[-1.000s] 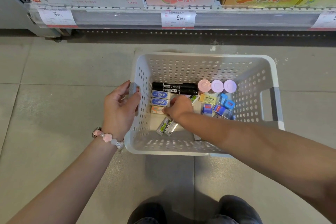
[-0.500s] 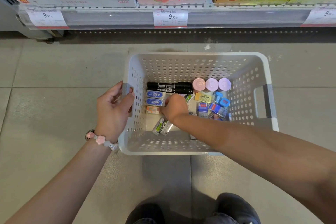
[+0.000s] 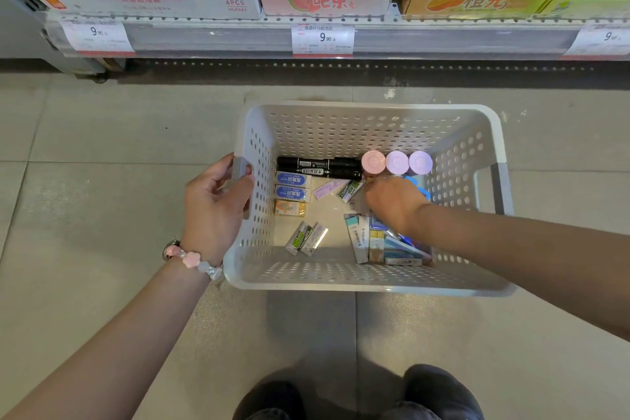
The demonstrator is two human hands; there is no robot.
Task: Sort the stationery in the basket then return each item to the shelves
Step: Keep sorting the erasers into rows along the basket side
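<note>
The right hand (image 3: 392, 201), fingers curled down and hidden, sat right of the markers (image 3: 318, 168), which lay crosswise; the left hand (image 3: 218, 201) gripped the basket (image 3: 341, 278) handle.

Right hand (image 3: 392, 201) hides its fingertips; grip unclear, maybe pinching sth.

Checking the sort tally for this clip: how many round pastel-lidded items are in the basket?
3, in a row along the far side of the basket: pink beside the black markers' tips, then two lilac ones. The right hand may hide others.
</note>
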